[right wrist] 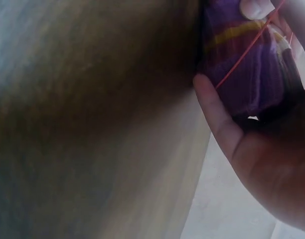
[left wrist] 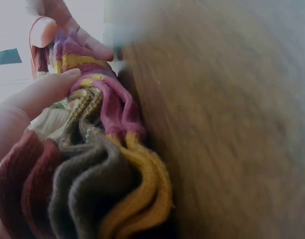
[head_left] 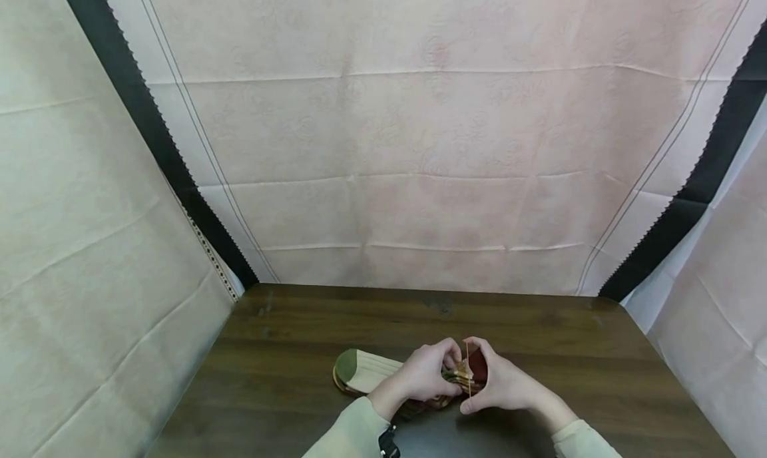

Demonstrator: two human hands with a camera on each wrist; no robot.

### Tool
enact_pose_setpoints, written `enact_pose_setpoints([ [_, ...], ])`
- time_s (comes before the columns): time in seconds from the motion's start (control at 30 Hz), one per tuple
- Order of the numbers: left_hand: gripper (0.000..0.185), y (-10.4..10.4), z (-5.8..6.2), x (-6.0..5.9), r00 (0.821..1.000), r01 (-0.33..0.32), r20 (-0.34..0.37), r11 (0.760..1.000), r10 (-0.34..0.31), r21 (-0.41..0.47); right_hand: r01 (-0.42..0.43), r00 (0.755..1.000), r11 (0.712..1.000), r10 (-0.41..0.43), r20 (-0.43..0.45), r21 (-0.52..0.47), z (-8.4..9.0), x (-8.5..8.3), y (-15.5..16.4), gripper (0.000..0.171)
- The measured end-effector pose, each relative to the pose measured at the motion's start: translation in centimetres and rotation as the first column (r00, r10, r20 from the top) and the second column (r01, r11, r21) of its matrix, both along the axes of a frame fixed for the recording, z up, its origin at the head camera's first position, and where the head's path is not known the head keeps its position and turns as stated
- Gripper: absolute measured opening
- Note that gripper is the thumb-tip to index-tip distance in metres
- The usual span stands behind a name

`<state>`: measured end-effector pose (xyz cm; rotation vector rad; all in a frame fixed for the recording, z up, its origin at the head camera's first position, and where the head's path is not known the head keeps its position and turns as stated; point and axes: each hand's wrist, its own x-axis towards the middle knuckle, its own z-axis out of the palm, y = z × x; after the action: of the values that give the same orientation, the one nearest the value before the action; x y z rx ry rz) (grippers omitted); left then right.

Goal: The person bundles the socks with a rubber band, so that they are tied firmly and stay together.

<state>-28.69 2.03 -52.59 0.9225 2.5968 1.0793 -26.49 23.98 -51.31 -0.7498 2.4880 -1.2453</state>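
Observation:
A bundle of socks (head_left: 365, 371) lies on the dark wooden table (head_left: 299, 325), its beige end with a green toe pointing left. My left hand (head_left: 428, 371) grips the bundle's middle from above. My right hand (head_left: 500, 381) curls round its right end and holds a thin red rubber band (head_left: 467, 368) stretched over it. The left wrist view shows stacked cuffs (left wrist: 92, 189) in red, olive, yellow and maroon, with my left thumb (left wrist: 43, 94) on them. In the right wrist view the band (right wrist: 242, 55) crosses a purple sock with a yellow stripe (right wrist: 247, 74) above my right palm (right wrist: 262, 164).
Pale pink cloth (head_left: 419, 145) hangs behind the table and along both sides, with black strips at the corners. Bare tabletop (head_left: 569, 338) lies around the hands. The table's far edge meets the back cloth.

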Motion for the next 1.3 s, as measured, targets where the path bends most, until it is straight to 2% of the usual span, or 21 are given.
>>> enact_pose_setpoints([
  [0.07, 0.053, -0.1, 0.0, 0.0, 1.0, 0.01, 0.007, 1.0, -0.01, 0.006, 0.021, 1.0, 1.0, -0.021, 0.009, 0.018, -0.1, -0.1, -0.1, 0.11],
  [0.13, 0.054, -0.1, 0.1, -0.1, 0.999, 0.035, 0.008, 0.999, -0.035, 0.003, 0.035, 0.999, 0.999, -0.035, 0.004, 0.039, -0.2, -0.3, -0.2, 0.109],
  [0.3, 0.027, -0.3, 0.2, -0.2, 0.996, 0.073, -0.05, 0.997, -0.073, -0.005, 0.02, 1.0, 0.999, -0.021, 0.012, 0.041, -0.4, -0.7, -0.4, 0.104],
  [0.4, 0.021, -0.7, -0.1, -0.5, 0.996, 0.034, -0.083, 0.998, -0.029, 0.053, 0.032, 0.999, 0.999, -0.032, 0.042, 0.017, -0.5, -1.0, 0.0, 0.104],
  [0.47, 0.021, -1.2, -0.3, -0.8, 0.998, -0.02, -0.051, 0.991, 0.027, 0.129, 0.068, 0.995, 0.998, -0.066, 0.08, -0.018, -0.7, -1.1, 0.5, 0.104],
  [0.57, 0.019, -1.9, -0.4, -1.2, 0.99, -0.137, 0.052, 0.956, 0.128, 0.26, 0.145, 0.974, 0.984, -0.125, 0.187, -0.099, -1.0, -1.5, 1.1, 0.105],
  [0.67, 0.016, -2.3, 0.0, -1.4, 0.967, -0.245, 0.153, 0.897, 0.202, 0.367, 0.196, 0.943, 0.965, -0.136, 0.304, -0.176, -1.2, -1.8, 1.0, 0.096],
  [0.73, 0.014, -2.3, 0.4, -1.6, 0.951, -0.3, 0.194, 0.861, 0.239, 0.411, 0.203, 0.931, 0.961, -0.129, 0.34, -0.19, -1.3, -1.8, 0.4, 0.087],
  [0.83, 0.015, -2.1, 0.6, -1.8, 0.926, -0.373, 0.217, 0.824, 0.308, 0.427, 0.161, 0.938, 0.973, -0.098, 0.332, -0.166, -1.1, -1.5, -0.6, 0.071],
  [0.9, 0.015, -1.8, 0.5, -1.9, 0.912, -0.41, 0.205, 0.815, 0.355, 0.41, 0.103, 0.955, 0.986, -0.061, 0.291, -0.134, -1.1, -1.1, -1.0, 0.062],
  [1.0, 0.016, -1.6, 0.0, -2.0, 0.904, -0.428, 0.171, 0.831, 0.392, 0.357, 0.024, 0.963, 0.991, 0.013, 0.268, -0.135, -1.0, -0.5, -1.0, 0.057],
  [1.07, 0.017, -1.6, -0.3, -1.9, 0.91, -0.414, 0.158, 0.854, 0.383, 0.316, -0.003, 0.956, 0.986, 0.053, 0.289, -0.169, -1.1, -0.3, -0.7, 0.062],
  [1.17, 0.019, -1.6, -0.6, -1.7, 0.933, -0.355, 0.162, 0.891, 0.321, 0.283, -0.014, 0.941, 0.978, 0.082, 0.328, -0.206, -1.0, -0.2, -0.2, 0.073],
  [1.3, 0.024, -1.6, -0.3, -1.5, 0.954, -0.273, 0.201, 0.925, 0.224, 0.263, -0.03, 0.952, 0.988, 0.074, 0.298, -0.15, -0.9, -0.3, 0.1, 0.085],
])
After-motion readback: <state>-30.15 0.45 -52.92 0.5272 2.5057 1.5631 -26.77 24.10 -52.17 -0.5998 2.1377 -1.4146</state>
